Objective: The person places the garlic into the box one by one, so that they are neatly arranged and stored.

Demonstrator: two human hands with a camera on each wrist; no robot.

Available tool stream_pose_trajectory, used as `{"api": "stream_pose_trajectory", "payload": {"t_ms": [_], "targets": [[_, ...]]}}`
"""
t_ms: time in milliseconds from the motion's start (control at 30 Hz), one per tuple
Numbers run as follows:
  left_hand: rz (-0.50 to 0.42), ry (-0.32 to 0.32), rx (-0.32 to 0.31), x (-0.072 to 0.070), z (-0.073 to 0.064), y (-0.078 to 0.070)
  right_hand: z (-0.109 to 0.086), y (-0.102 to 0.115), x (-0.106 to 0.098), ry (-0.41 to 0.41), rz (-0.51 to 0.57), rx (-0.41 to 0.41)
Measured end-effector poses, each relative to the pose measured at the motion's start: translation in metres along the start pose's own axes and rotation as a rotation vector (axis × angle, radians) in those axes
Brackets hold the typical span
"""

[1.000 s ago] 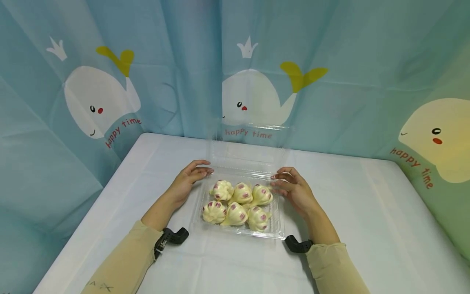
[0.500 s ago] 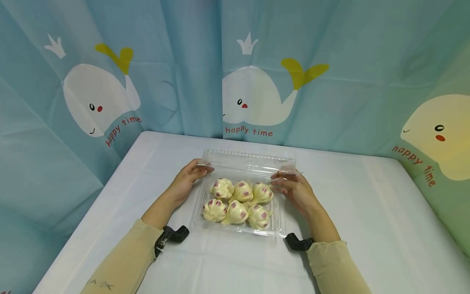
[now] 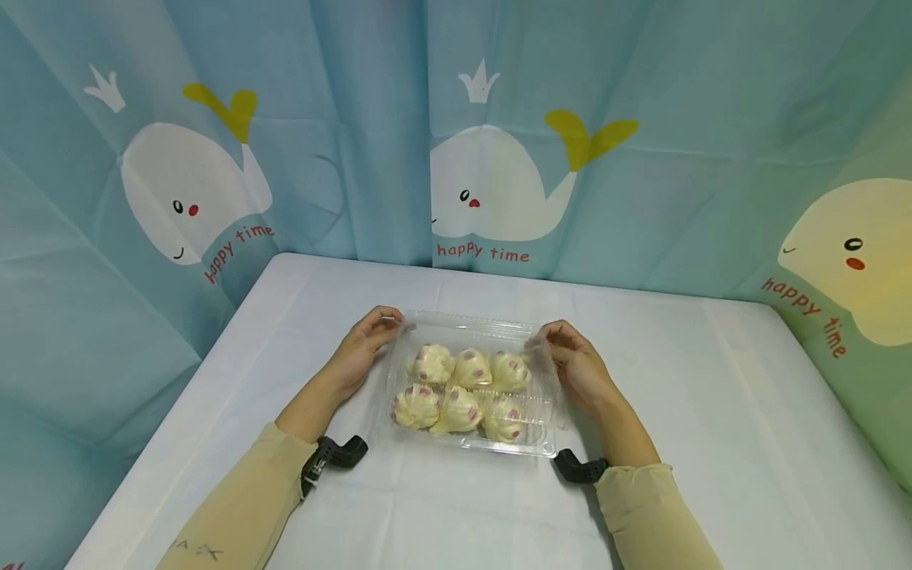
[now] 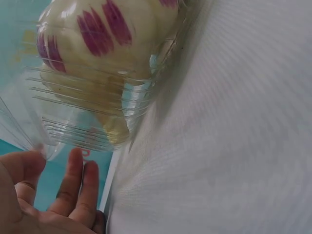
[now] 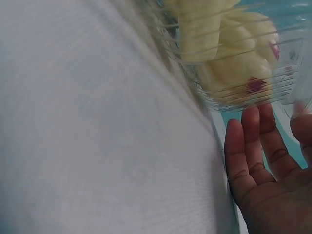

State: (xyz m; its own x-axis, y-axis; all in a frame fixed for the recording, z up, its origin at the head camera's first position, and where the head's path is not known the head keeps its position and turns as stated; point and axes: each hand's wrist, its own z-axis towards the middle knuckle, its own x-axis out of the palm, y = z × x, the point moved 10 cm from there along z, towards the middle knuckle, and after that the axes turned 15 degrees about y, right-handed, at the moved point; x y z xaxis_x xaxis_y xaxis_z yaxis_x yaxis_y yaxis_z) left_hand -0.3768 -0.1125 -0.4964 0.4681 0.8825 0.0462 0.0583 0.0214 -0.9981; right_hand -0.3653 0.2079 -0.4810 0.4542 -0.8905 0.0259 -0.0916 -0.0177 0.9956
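A clear plastic clamshell box (image 3: 470, 450) lies on the white table, its lid (image 3: 470, 321) folded down over the base. I cannot tell whether the front edge is latched. Inside are several cream garlic bulbs (image 3: 459, 410) with purple streaks, in two rows. At the back left corner, my left hand (image 3: 359, 354) touches the box with its fingertips; in the left wrist view, a bent finger meets the plastic rim while others extend loosely. My right hand (image 3: 579, 366) is at the back right corner, fingertips against the plastic (image 5: 229, 100). The thumbs are hard to make out.
White cloth covers the table (image 3: 712, 412). Behind it and along the sides hangs a blue-green curtain (image 3: 385, 142) printed with whales. Black wrist mounts (image 3: 580, 467) sit near both sleeves, close to the front of the box.
The lid has swung from standing upright behind the box forward and down over the garlic bulbs. Both hands have stayed at the back corners with only small finger movements.
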Motion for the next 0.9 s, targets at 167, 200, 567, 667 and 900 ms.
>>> {"api": "stream_pose_trajectory", "payload": {"t_ms": [167,200,567,667,900], "targets": [[-0.01,-0.018,0.019,-0.0021,0.0004,0.0006,0.001,0.0001,0.0017,0.006,0.036,-0.008],[-0.011,-0.022,0.022,-0.0026,0.0004,0.0007,0.0013,0.0,0.0015,0.004,0.04,-0.009],[0.001,-0.021,0.008,-0.001,-0.0006,-0.0004,0.0,-0.0022,-0.001,-0.032,0.013,0.032],[0.01,-0.02,0.013,-0.0006,-0.0011,-0.0015,-0.0006,-0.002,-0.0015,-0.027,0.002,0.025],[0.017,-0.032,0.016,-0.0037,-0.0002,-0.0024,0.0003,-0.0018,-0.0017,-0.007,-0.006,0.014]]}}
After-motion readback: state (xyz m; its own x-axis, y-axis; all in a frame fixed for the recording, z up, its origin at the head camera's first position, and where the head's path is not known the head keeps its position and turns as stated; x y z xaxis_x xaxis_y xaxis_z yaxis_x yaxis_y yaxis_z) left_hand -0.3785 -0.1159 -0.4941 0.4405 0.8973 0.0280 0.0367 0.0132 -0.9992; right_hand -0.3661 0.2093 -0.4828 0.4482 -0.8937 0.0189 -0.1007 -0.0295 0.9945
